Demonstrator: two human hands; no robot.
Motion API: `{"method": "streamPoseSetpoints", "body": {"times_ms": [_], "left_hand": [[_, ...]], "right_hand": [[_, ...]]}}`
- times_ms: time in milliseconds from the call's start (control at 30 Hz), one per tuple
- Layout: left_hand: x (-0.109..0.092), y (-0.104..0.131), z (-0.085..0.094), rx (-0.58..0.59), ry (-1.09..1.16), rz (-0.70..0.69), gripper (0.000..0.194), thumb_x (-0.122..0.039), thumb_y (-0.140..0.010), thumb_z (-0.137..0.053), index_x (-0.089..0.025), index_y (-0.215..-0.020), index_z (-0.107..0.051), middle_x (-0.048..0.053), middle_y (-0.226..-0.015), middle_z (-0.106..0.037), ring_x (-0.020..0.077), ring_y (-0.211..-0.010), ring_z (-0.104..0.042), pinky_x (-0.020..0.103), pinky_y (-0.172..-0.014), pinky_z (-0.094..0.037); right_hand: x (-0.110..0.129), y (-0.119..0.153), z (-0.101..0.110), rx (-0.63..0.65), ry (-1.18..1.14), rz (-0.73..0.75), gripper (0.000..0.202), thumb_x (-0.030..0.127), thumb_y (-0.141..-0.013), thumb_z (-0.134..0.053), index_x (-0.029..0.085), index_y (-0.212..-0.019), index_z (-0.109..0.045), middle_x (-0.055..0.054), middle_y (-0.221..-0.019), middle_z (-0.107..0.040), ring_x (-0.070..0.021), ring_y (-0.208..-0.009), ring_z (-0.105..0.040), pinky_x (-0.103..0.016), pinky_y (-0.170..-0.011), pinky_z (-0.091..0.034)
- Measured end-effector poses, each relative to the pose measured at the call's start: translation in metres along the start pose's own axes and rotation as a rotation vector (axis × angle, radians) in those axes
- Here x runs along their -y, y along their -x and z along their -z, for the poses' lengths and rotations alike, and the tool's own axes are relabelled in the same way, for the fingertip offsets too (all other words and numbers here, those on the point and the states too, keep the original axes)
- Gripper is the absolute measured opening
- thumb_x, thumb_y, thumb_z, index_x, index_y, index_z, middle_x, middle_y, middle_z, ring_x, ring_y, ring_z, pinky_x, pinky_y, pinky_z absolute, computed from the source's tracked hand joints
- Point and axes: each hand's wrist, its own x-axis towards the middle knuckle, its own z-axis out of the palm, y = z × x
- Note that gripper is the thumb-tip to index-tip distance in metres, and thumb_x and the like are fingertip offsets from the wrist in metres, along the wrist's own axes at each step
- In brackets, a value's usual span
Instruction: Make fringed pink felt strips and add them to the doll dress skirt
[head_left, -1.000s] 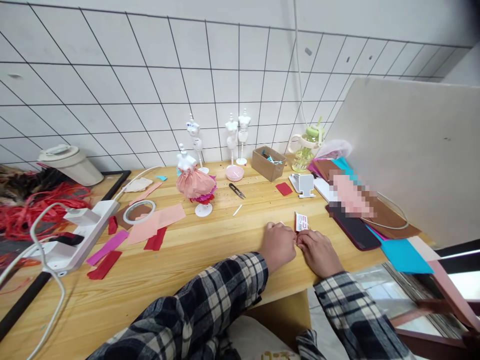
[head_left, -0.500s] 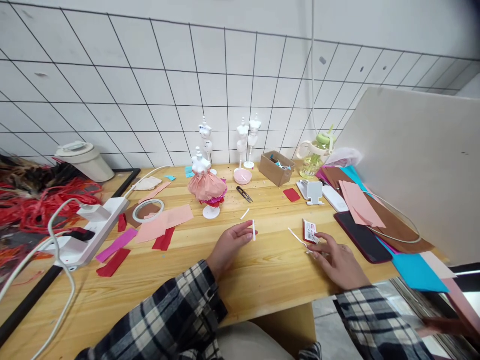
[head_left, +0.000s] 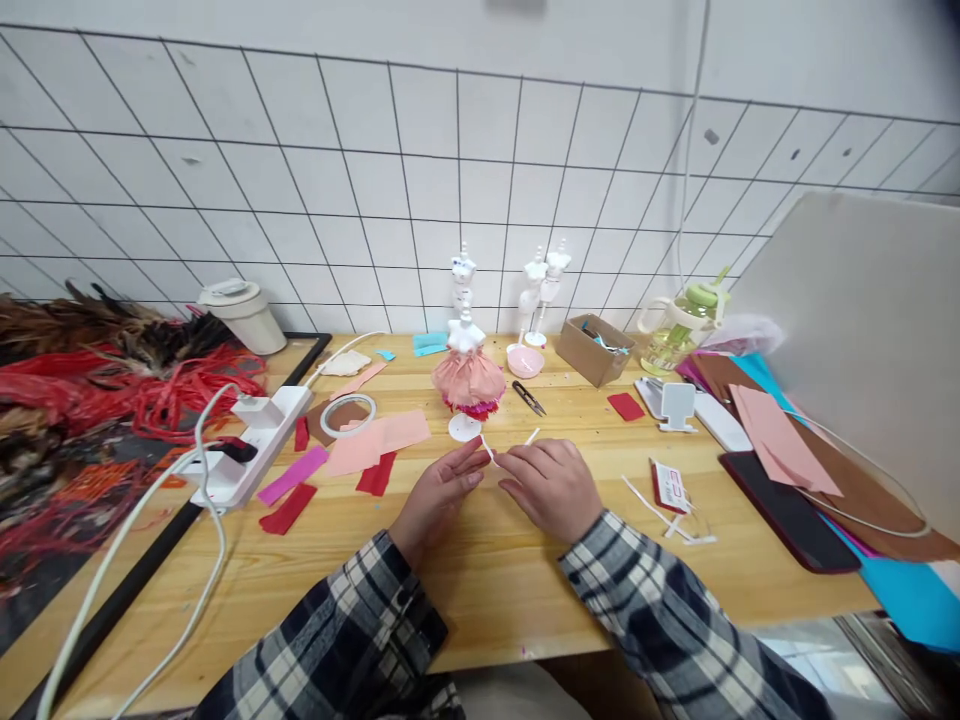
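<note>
Starting at the far left, we are seeing red stringy material (head_left: pixel 161 395) lying beside a pale lidded container (head_left: pixel 244 320), and a white power strip (head_left: pixel 262 435) is standing at a slant on the bench (head_left: pixel 480 600), with cables trailing from it toward us. Next, a magenta strip (head_left: pixel 293 475) and a dark red piece (head_left: pixel 288 509) are lying near each other, while a ring of tape (head_left: pixel 349 433) is resting by overlapping peach pieces (head_left: pixel 394 432). Of our two hands, the left hand (head_left: pixel 442 495) is curling loosely, palm turned inward, with a narrow white strip (head_left: pixel 487 449) touching its fingertips; we cannot tell whether its thumb is pressing on that strip. Behind it, a small white dress form (head_left: pixel 466 337) is standing upright, wearing a peach ruffled skirt (head_left: pixel 469 380). The narrow white strip is spanning the small gap between our hands, and the right hand (head_left: pixel 555 487) is pinching its lower end, knuckles up. Farther right, black snips (head_left: pixel 529 397) are lying in front of a pink bowl (head_left: pixel 525 362), and a cardboard box (head_left: pixel 595 352) is sitting near the wall. Then a red-and-white packet (head_left: pixel 669 487) is lying near loose white strips, and a dark phone (head_left: pixel 787 512) is resting partly on coloured sheets.
</note>
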Motion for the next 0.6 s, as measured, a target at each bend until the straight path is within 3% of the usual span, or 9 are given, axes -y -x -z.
{"method": "streamPoseSetpoints", "body": {"times_ms": [167, 433, 600], "left_hand": [[-0.002, -0.003, 0.008, -0.036, 0.008, -0.041, 0.055, -0.014, -0.069, -0.076, -0.021, -0.122, -0.062, 0.010, -0.120, -0.066, 0.0206, -0.119, -0.054, 0.038, -0.111, -0.025], [0.002, -0.003, 0.005, -0.016, -0.052, -0.013, 0.061, -0.018, -0.070, -0.076, -0.021, -0.128, -0.057, 0.012, -0.124, -0.063, 0.0219, -0.121, -0.054, 0.038, -0.108, -0.031], [-0.004, -0.005, 0.003, -0.109, -0.406, -0.040, 0.052, -0.028, -0.069, -0.075, -0.018, -0.119, -0.063, 0.012, -0.114, -0.069, 0.0221, -0.106, -0.062, 0.035, -0.095, -0.044]], "right_hand": [[-0.008, -0.010, -0.033, -0.083, -0.008, -0.030, 0.010, 0.026, -0.088, -0.060, 0.026, -0.096, -0.066, 0.000, -0.090, -0.072, -0.0162, -0.082, -0.053, -0.035, -0.076, -0.031], [-0.010, -0.002, -0.032, -0.043, -0.076, -0.124, 0.009, 0.025, -0.087, -0.059, 0.026, -0.089, -0.067, 0.001, -0.086, -0.072, -0.0164, -0.080, -0.053, -0.036, -0.076, -0.028], [-0.013, -0.001, -0.038, -0.055, -0.441, -0.378, 0.005, 0.022, -0.078, -0.061, 0.022, -0.074, -0.064, 0.000, -0.071, -0.065, -0.0167, -0.075, -0.052, -0.033, -0.074, -0.034]]}}
